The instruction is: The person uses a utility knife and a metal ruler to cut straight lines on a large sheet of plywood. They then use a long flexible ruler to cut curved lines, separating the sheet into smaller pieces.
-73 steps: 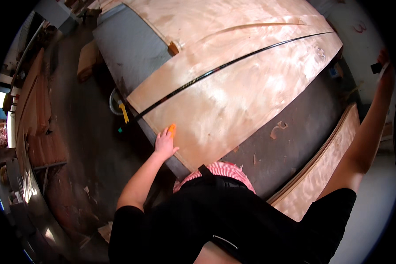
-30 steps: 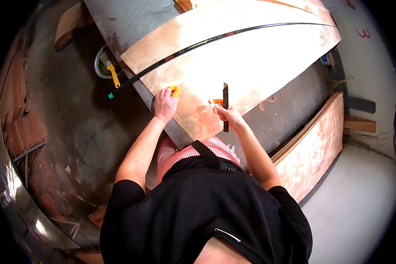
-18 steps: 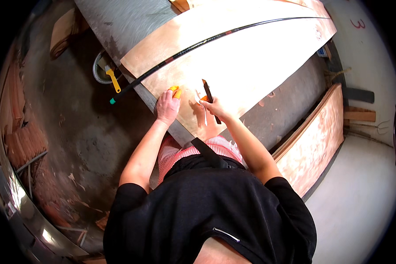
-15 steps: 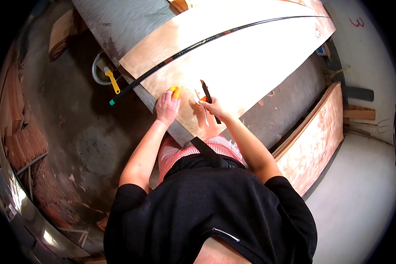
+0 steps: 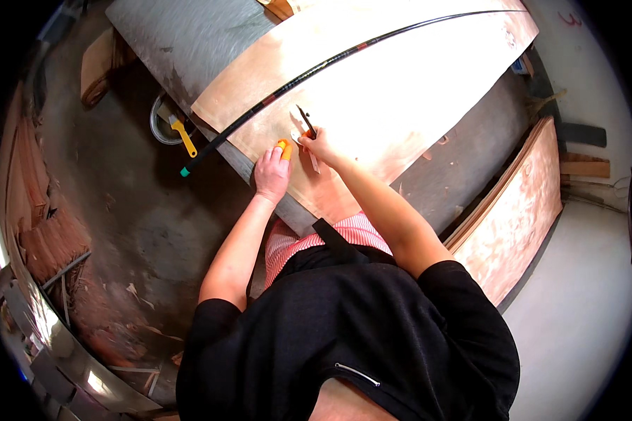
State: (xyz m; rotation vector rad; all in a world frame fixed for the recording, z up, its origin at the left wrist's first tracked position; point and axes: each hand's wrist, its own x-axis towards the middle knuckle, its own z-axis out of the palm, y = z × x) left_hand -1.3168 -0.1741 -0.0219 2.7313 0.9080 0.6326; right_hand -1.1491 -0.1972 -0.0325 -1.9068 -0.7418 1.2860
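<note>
A large pale wood veneer sheet (image 5: 393,105) lies over the workbench. My left hand (image 5: 272,172), with orange covers on its fingertips, rests fingers down at the sheet's near left part. Close to its right, my right hand (image 5: 321,144) is closed around a slim black utility knife (image 5: 305,120), the tip slanting up and to the left above the veneer. Orange also shows on the right fingers. A small white strip (image 5: 314,163) sits beneath that hand; whether it is held, I cannot tell. A long black rod (image 5: 288,85) with a green end crosses the sheet beyond both hands.
Left of the grey bench (image 5: 168,49), a yellow-handled scraper (image 5: 184,137) stands in a round metal basin (image 5: 156,121). Stacked veneer sheets (image 5: 516,203) lean at the right. Broken veneer pieces (image 5: 45,242) and scraps litter the floor on the left.
My right hand has moved left and a little farther forward with the knife, nearer my left hand. The left hand stays on the veneer. The whole view has shifted slightly.
</note>
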